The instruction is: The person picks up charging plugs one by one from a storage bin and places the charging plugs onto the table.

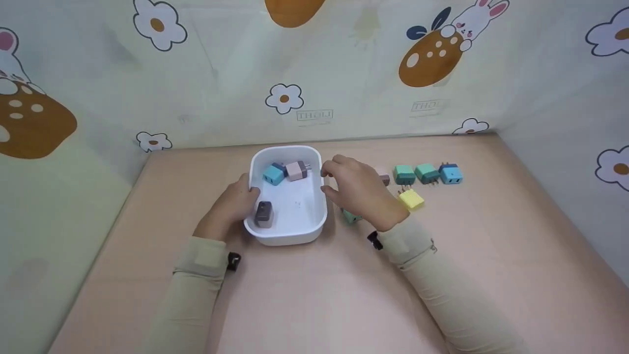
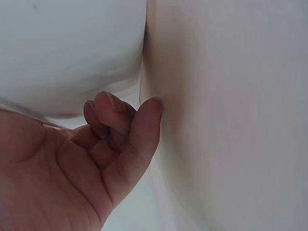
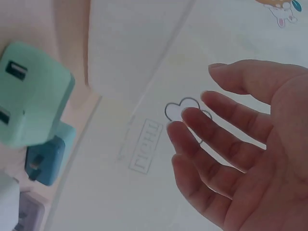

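Note:
A white plastic tub (image 1: 297, 219) holds a blue plug charger (image 1: 273, 175), a pale pink one (image 1: 296, 171) and a dark-topped one (image 1: 264, 212). My left hand (image 1: 237, 199) grips the tub's left side, thumb over the rim; in the left wrist view its curled fingers (image 2: 139, 130) lie along the outer wall. Beside the right rim, my right hand (image 1: 361, 189) has its fingers loosely bent. The right wrist view shows that hand (image 3: 240, 149) holding nothing, with a green charger (image 3: 36, 96) off to its left.
Right of the right hand lie green chargers (image 1: 404, 174), a blue one (image 1: 450, 174) and a yellow one (image 1: 411, 199) on the pinkish tabletop (image 1: 304, 305). A mauve charger (image 1: 385, 180) and another green one (image 1: 351, 217) are partly hidden by that hand. Patterned cloth walls (image 1: 221, 98) border the table.

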